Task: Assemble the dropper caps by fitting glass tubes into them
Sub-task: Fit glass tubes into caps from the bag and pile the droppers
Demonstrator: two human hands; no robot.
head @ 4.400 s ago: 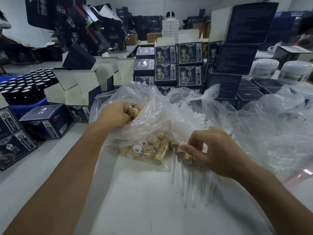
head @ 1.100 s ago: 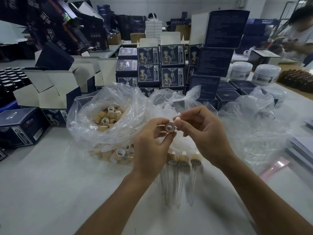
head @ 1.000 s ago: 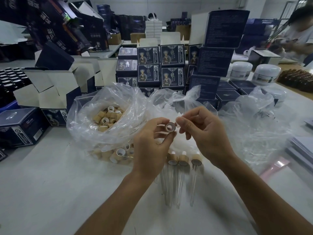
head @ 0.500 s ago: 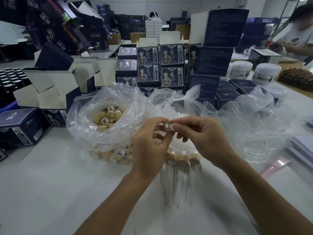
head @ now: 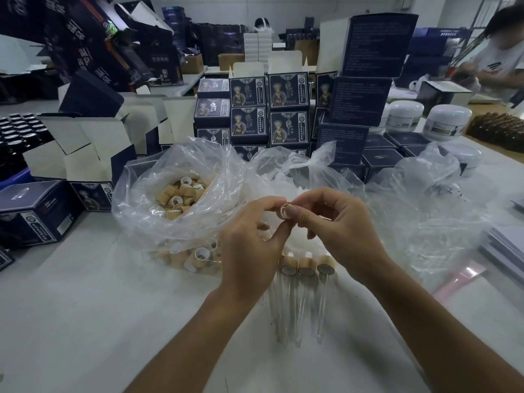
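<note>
I'm seeing a clear plastic bag (head: 158, 199) sitting L of centre on the white bench (head: 71, 321), mouth gaping, packed w/ loose wood-coloured caps (head: 181, 195), some showing white liners. My left hand (head: 252, 251) is curling round one dropper cap (head: 284, 209), thumb & forefinger pinching it above the bench middle; only its round rim w/ a pale ring is showing, rest hidden by fingers. My right hand (head: 340, 231) is pinching the same cap from the other side, thumb tip pressing across its face. Under the hands, three finished droppers (head: 306, 268) are lying side by side, wooden collars toward the bags, clear glass tubes pointing at the near edge. Crumpled plastic (head: 425, 211) is spreading R.
</note>
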